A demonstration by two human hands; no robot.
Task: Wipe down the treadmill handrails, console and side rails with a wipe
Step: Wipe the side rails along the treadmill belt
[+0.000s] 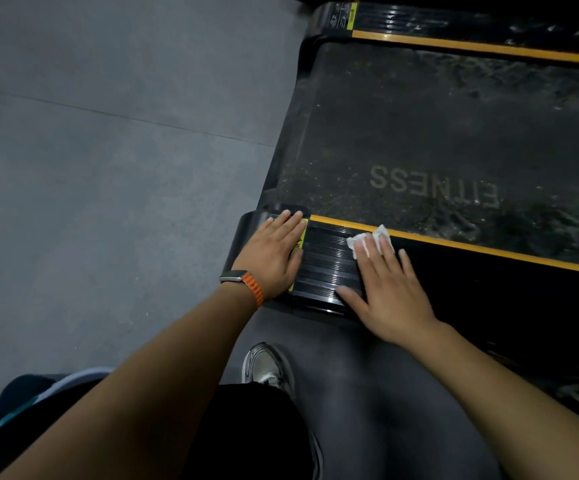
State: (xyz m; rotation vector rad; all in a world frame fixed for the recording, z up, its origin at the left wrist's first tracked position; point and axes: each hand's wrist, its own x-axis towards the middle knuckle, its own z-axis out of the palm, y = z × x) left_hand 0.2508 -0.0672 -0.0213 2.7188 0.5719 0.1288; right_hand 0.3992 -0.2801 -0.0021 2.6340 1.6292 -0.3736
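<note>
The near side rail (329, 268) of the treadmill is black and ribbed, with a yellow stripe along its inner edge. My right hand (385, 285) lies flat on it, fingers spread, pressing a crumpled white wipe (367, 239) against the ribs under its fingertips. My left hand (272, 254), with an orange-strapped watch at the wrist, rests flat on the rail's rear end over a yellow warning label. The far side rail (454, 26) runs across the top of the view. Handrails and console are out of view.
The dark treadmill belt (437, 133), printed with FITNESS, lies between the two rails. Grey floor (108, 133) spreads to the left. My shoe (267, 367) stands on the floor just before the near rail.
</note>
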